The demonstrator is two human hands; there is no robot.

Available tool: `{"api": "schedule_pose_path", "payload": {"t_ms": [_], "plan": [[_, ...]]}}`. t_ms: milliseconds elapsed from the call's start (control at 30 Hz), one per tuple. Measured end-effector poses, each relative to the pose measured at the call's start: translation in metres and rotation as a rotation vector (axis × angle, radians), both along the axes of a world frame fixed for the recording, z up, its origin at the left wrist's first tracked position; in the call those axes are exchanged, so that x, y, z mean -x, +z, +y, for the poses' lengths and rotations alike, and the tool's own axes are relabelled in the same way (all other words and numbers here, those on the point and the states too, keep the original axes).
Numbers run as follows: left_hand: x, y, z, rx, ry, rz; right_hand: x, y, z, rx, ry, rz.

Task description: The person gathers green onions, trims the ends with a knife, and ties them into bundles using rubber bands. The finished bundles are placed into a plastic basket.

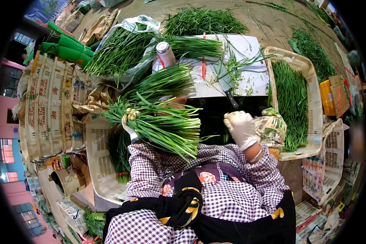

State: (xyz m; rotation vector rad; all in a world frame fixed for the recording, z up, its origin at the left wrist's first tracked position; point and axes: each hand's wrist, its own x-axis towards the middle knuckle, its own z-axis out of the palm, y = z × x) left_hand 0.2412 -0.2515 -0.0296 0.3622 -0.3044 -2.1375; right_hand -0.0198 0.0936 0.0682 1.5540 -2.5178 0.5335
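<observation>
A bunch of garlic chives [167, 128] is gripped in my left hand [131, 117], which wears a whitish glove and is partly hidden by the leaves. The pale cut ends point right. My right hand [241, 126], in a thin white glove, is curled into a fist; nothing shows in it. Just beyond it is the black handle of a kitchen knife [224, 80], whose blade rests on a white board [190, 80]. More chives [163, 80] lie behind the held bunch, and another pile [195, 47] lies on the board's far side.
At the right stands a plastic crate [315, 122] holding chives. Another crate [100, 158] at the left holds a tied bundle. A lidded white container [166, 53] stands beside a plastic bag [151, 23] of chives. Loose chives [204, 21] are heaped beyond the board.
</observation>
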Motion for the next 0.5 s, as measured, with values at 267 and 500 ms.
{"api": "schedule_pose_path", "payload": {"t_ms": [267, 500], "plan": [[-0.004, -0.003, -0.007, 0.048, -0.038, -0.035, -0.074, 0.008, -0.053, 0.203, 0.323, -0.136], [-0.004, -0.007, -0.012, 0.058, -0.036, -0.028, -0.054, -0.02, -0.038, 0.33, 0.303, -0.288]]}}
